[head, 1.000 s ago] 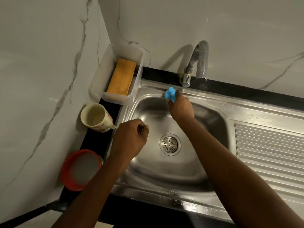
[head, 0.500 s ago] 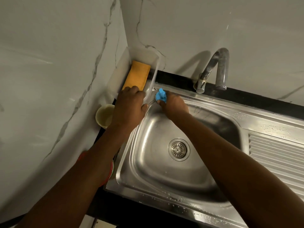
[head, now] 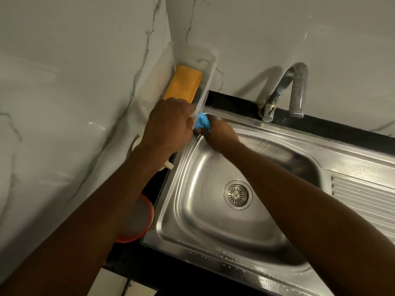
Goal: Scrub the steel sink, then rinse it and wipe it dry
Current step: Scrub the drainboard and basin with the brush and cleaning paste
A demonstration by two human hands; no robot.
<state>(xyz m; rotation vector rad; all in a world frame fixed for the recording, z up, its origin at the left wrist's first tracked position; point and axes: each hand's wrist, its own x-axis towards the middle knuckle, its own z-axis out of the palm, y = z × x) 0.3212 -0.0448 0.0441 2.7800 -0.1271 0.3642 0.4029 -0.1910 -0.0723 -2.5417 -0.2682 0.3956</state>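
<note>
The steel sink (head: 213,210) fills the middle of the view, wet, with a round drain (head: 236,194) in its basin. My right hand (head: 221,134) grips a small blue scrubber (head: 202,122) at the sink's far left corner, against the rim. My left hand (head: 168,129) grips the near end of a clear plastic tray (head: 208,67) beside that corner. An orange cloth (head: 183,86) lies inside the tray.
A steel tap (head: 296,88) stands behind the sink. The ribbed drainboard (head: 363,201) lies to the right. A red-rimmed bowl (head: 139,221) and a cream mug (head: 136,144), mostly hidden by my left arm, sit on the black counter at the left. Marble walls close in at the left and back.
My left hand rose from the sink's left rim to the clear tray and took hold of its near end. My right hand slid the blue scrubber left along the rim to the corner.
</note>
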